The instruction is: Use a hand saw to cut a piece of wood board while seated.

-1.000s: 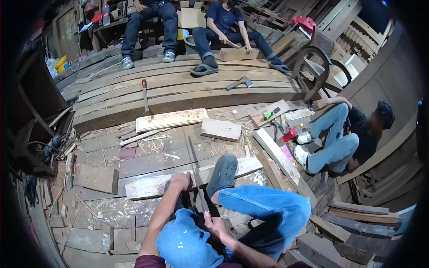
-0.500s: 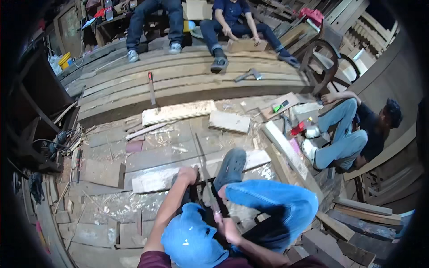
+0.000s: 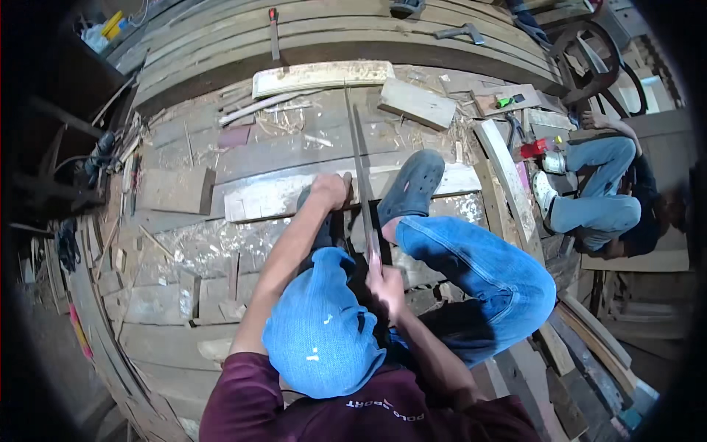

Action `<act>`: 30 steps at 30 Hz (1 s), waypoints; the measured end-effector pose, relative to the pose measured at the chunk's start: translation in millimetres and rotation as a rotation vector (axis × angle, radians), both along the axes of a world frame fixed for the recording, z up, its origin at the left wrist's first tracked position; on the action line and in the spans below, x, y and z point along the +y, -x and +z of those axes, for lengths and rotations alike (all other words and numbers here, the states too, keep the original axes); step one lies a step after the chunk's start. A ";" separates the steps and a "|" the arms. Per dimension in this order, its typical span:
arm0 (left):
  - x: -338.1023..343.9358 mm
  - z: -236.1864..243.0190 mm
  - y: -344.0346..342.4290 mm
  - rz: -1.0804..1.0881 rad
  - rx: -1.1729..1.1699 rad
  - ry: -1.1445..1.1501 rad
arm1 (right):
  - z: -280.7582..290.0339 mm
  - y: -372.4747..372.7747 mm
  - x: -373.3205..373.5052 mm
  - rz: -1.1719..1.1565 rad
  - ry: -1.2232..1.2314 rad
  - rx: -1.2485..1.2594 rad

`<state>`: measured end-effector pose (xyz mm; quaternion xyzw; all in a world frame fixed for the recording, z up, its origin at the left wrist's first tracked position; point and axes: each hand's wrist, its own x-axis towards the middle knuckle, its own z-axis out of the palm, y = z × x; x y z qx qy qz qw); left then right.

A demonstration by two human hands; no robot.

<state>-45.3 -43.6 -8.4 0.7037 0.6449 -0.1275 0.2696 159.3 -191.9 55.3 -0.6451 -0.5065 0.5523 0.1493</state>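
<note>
My right hand [image 3: 384,283] grips the handle of a long handsaw [image 3: 359,166] whose thin blade runs away from me across a pale plank [image 3: 269,199]. My left hand [image 3: 329,190] presses down on that plank just left of the blade. My foot in a grey clog [image 3: 412,184] stands on the plank to the right of the blade. My knees in blue jeans [image 3: 324,324] fill the lower middle and hide the handle's lower part.
Wood offcuts, shavings and boards cover the floor. A short board [image 3: 417,103] and a long pale plank [image 3: 322,77] lie ahead. A hammer [image 3: 273,29] rests on the curved timbers. A seated person in jeans [image 3: 596,199] is at right, beside a red tool [image 3: 535,149].
The view has tilted down and closer to the plank. My right hand has pushed the saw forward, so the blade reaches farther across the plank. My left hand stays on the plank.
</note>
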 end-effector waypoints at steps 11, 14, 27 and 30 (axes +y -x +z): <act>-7.0 -5.4 -8.6 0.023 -0.004 -0.061 | -3.2 5.6 -6.2 -0.004 -0.060 0.022; -4.6 -5.1 -8.4 0.072 -0.060 -0.112 | -10.7 7.4 -4.2 -0.038 -0.046 0.056; -4.9 -8.0 -3.5 0.081 -0.026 -0.045 | -17.1 -15.3 -28.3 0.040 -0.046 0.151; -5.7 -16.5 -5.3 0.060 0.016 -0.071 | -17.7 -7.7 -3.5 0.084 -0.195 0.196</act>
